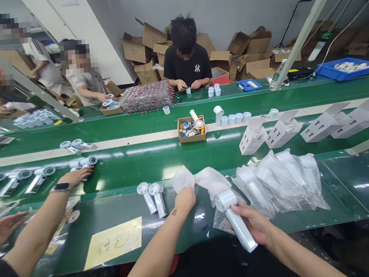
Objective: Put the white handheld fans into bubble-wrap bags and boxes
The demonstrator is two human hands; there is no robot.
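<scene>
My right hand point(251, 223) is wrapped round the handle of a pale blue handheld fan point(241, 226), its round head up and to the left. My left hand point(186, 198) pinches a translucent white plastic bag point(209, 179), which spreads to both sides of the fingers. Under the held fan a sheet of bubble wrap point(222, 221) lies on the green table. Two more fans point(157, 199) rest side by side left of my left hand. Several bubble-wrapped fans point(281, 181) are heaped to the right of my right hand.
A yellow paper sheet point(116, 243) lies front left. From the left, another person's hand point(76, 176) reaches to fans on the green belt. Beyond are a cardboard box of small parts point(192, 138) and several open white boxes point(252, 143). A person point(187, 65) works opposite.
</scene>
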